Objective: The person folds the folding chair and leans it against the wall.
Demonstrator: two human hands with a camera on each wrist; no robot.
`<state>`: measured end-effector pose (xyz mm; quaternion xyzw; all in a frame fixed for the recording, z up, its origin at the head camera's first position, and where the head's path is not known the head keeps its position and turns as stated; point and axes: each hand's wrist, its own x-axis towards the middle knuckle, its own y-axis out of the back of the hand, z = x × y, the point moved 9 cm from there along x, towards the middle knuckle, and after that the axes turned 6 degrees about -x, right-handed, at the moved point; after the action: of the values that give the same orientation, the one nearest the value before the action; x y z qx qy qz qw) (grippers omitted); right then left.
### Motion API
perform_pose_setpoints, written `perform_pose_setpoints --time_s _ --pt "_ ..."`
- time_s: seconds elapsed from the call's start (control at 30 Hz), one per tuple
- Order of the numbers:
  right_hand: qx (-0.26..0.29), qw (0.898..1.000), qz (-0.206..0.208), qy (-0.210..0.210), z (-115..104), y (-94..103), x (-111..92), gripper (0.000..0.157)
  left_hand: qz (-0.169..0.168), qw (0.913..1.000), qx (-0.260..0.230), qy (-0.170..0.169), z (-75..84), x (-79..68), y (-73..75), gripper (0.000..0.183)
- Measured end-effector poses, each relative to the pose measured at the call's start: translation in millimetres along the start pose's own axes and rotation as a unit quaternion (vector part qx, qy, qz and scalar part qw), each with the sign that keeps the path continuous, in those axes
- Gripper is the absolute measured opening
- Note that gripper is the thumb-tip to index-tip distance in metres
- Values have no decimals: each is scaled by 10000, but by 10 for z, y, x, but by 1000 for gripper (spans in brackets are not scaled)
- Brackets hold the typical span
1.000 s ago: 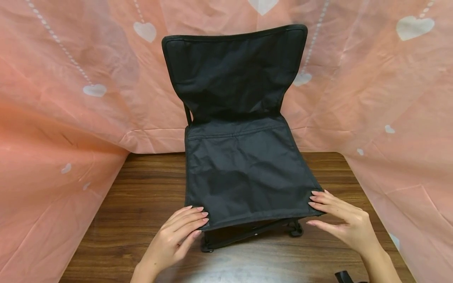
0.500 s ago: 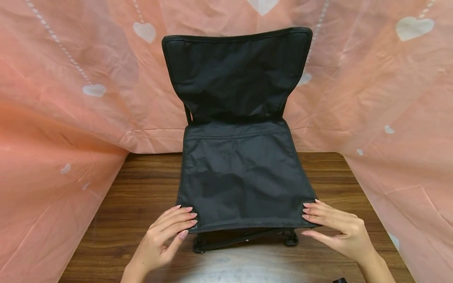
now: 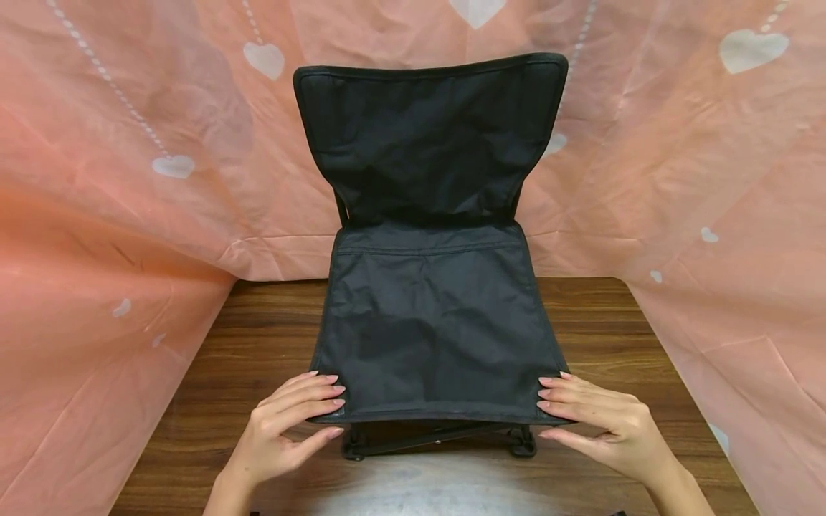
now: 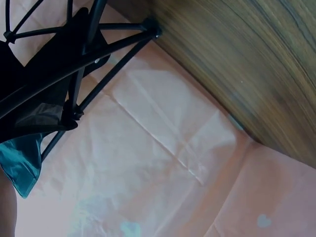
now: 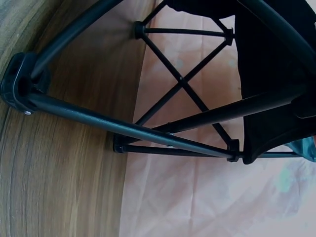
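A black folding chair (image 3: pixel 429 322) stands upright on the wooden surface, facing me squarely. On its seat's front left corner rest the fairly straight fingers of my left hand (image 3: pixel 274 430); the thumb lies apart, just below the front edge. Mirroring it, my right hand (image 3: pixel 603 426) lays its fingers over the front right corner, thumb likewise spread below the edge. The chair's backrest (image 3: pixel 432 140) rises behind the seat. In the right wrist view, crossed frame tubes (image 5: pixel 181 81) and a plastic foot (image 5: pixel 22 81) show beneath the fabric. The left wrist view shows more tubes (image 4: pixel 118 44).
Brown wood-grain tabletop (image 3: pixel 277 344) surrounds the chair's feet. A pink curtain (image 3: pixel 129 179) with white hearts encloses the left, right and back, close behind the backrest. Small dark objects peek in at the bottom edge of the head view.
The chair has turned slightly, its front swinging left until it sits square to me. Both hands moved left along with the seat corners, and the thumbs now lie lower than the edge.
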<state>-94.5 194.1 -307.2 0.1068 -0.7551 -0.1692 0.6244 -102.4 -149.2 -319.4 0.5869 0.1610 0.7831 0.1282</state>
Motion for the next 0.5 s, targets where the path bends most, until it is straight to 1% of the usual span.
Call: perform_pose_setpoints --time_s 0.1,0.3,0.5 --pt "-9 10000 -84 -25 6 -20 -21 29 -14 10000 -13 -26 -15 -1 25 23" --pt "-17 9998 -198 -35 -10 -67 -39 29 -54 9999 -126 99 -79 -57 69 22" --pt "-98 9998 -185 74 -46 -98 -37 26 -127 9994 -304 132 -107 -72 100 20"
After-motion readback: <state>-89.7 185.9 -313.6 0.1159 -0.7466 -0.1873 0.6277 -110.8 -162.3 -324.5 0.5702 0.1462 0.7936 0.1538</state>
